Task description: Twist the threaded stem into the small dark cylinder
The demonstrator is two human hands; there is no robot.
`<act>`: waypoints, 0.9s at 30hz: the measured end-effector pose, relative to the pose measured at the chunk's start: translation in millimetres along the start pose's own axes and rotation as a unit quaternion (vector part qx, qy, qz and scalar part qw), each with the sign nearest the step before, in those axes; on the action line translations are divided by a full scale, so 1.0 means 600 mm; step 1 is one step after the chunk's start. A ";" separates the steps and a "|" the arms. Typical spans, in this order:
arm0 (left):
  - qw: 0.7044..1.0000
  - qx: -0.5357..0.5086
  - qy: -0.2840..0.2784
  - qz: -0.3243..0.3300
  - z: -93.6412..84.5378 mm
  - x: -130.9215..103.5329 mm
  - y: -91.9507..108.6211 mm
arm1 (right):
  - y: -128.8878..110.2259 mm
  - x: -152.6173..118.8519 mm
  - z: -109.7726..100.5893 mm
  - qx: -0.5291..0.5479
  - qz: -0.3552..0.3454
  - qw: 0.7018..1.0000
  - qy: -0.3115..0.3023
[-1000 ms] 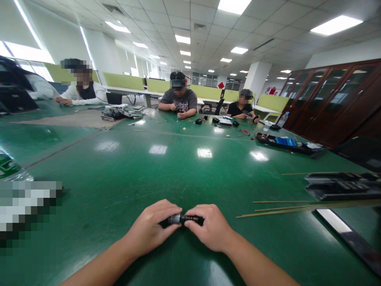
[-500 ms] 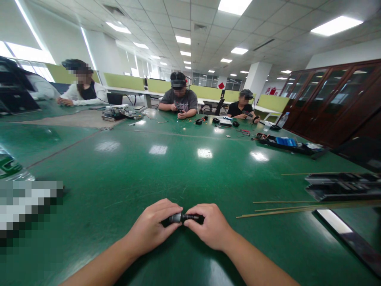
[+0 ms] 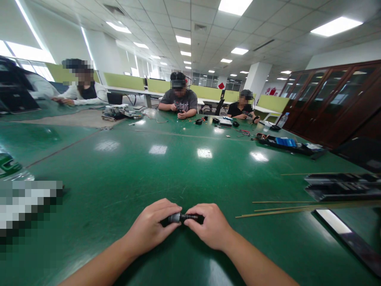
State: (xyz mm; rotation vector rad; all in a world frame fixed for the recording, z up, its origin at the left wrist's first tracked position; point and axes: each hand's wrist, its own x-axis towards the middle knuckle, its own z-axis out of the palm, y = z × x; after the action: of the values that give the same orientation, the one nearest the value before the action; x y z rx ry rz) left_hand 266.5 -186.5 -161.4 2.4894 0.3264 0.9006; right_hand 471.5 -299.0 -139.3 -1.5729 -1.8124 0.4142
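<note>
Dark cylindrical part (image 3: 175, 218) is held level between two bare hands, low in the middle of the view, over a green table (image 3: 208, 174); whether it touches the surface cannot be told. From the left, a pixelated flat object (image 3: 29, 200) is seen at the edge, with a clear bottle (image 3: 12, 169) just beyond it. Next, the thicker, grey-banded end of the part is clasped by the left hand (image 3: 151, 224) between thumb and fingers, probably so that it is kept steady. To the right, the narrower, ringed end is gripped between the thumb and fingers of the right hand (image 3: 212, 227), the far tip being hidden in the palm. The fingertips of both hands are nearly met, apparently so that both ends are kept in line. Further right, thin rods (image 3: 274, 210), dark channel pieces (image 3: 342, 186) and a flat dark slab (image 3: 351, 238) are laid, seemingly placed aside so that the hands are not hindered.
</note>
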 end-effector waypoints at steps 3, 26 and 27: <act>1.000 -0.003 0.000 -0.001 -0.001 0.000 0.000 | 0.001 0.001 0.000 0.000 0.001 1.000 -0.001; 1.000 0.003 0.013 0.009 -0.001 -0.001 -0.006 | 0.003 0.001 0.000 0.001 0.007 1.000 0.005; 1.000 0.003 0.012 0.008 -0.001 -0.001 -0.006 | 0.003 0.001 -0.001 0.002 0.007 1.000 0.005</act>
State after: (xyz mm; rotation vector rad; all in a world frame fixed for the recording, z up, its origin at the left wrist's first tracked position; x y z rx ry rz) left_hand 265.5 -183.3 -163.0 2.4909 0.3186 0.9379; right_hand 472.9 -298.0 -139.9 -1.5821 -1.7935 0.4166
